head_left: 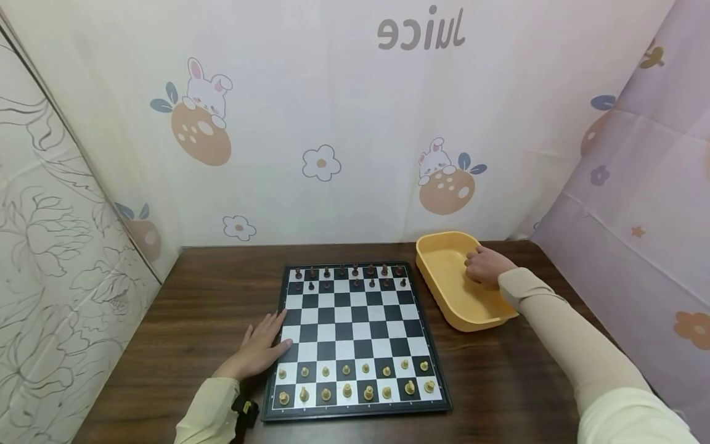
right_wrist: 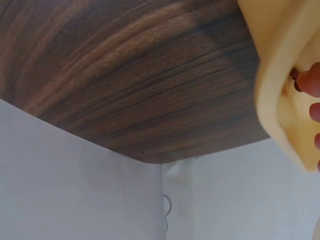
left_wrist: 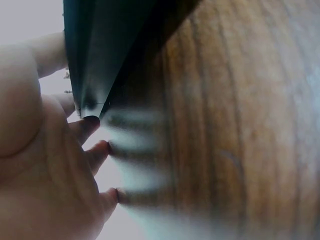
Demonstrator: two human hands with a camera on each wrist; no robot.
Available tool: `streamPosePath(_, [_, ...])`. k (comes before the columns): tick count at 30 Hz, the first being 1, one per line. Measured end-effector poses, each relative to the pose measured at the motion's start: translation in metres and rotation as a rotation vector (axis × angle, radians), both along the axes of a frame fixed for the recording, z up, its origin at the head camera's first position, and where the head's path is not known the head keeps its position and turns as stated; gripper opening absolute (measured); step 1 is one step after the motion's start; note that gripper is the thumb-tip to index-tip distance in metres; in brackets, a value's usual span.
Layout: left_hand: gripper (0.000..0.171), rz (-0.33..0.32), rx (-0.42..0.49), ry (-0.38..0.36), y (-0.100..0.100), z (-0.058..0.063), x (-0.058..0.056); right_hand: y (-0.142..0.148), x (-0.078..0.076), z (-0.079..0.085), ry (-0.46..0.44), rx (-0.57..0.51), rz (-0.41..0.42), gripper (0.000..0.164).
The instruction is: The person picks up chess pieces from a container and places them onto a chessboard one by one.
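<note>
A chessboard [head_left: 349, 333] lies on the table with dark red pieces [head_left: 355, 270] in two rows at the far end and pale gold pieces [head_left: 346, 390] in two rows at the near end. The far pawn row has a gap near its middle. My left hand [head_left: 256, 348] rests at the board's left edge, fingers spread and straight, thumb on the rim. Inside the yellow bin [head_left: 450, 296], my right hand [head_left: 489, 266] has curled fingers. The right wrist view shows a small dark red chess piece [right_wrist: 295, 79] at its fingertips; its exact kind is hidden.
The brown wooden table [head_left: 211, 296] runs back to a patterned cloth wall [head_left: 333, 203]. More cloth hangs at the right side [head_left: 638, 185], and a panel with line flowers [head_left: 66, 277] stands on the left. The bin stands close to the board's right edge.
</note>
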State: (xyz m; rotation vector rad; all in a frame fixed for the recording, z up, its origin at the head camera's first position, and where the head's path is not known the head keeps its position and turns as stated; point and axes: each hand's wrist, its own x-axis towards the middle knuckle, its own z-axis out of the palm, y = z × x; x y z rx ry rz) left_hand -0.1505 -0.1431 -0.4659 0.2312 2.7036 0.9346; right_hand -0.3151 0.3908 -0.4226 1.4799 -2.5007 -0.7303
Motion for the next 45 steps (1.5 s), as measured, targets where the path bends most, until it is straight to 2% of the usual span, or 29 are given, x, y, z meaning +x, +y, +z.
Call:
streamPosePath(3, [0.07,0.001,-0.005,-0.003,0.0,-0.001,-0.001,-0.001,-0.001,-0.001,0.013,0.026,0.02,0.033])
streamPosePath(11, [0.07,0.001,-0.004,0.001,-0.001,-0.006,-0.002,-0.001,-0.003,-0.008,0.05,0.088,-0.005,0.026])
streamPosePath(17, [0.07,0.005,0.0,0.003,-0.001,-0.004,-0.004,0.0,-0.009,-0.011,0.084,0.155,-0.014,0.025])
streamPosePath(28, [0.07,0.008,-0.007,-0.001,0.0,-0.002,-0.001,0.0,-0.01,-0.012,0.124,0.15,0.024,0.022])
streamPosePath(35, [0.07,0.015,-0.005,-0.004,0.0,0.0,-0.002,-0.002,-0.014,-0.013,0.126,0.182,-0.001,0.022])
streamPosePath(45, [0.07,0.019,0.005,-0.002,0.0,-0.003,-0.002,-0.002,-0.02,-0.019,0.204,0.169,0.097,0.022])
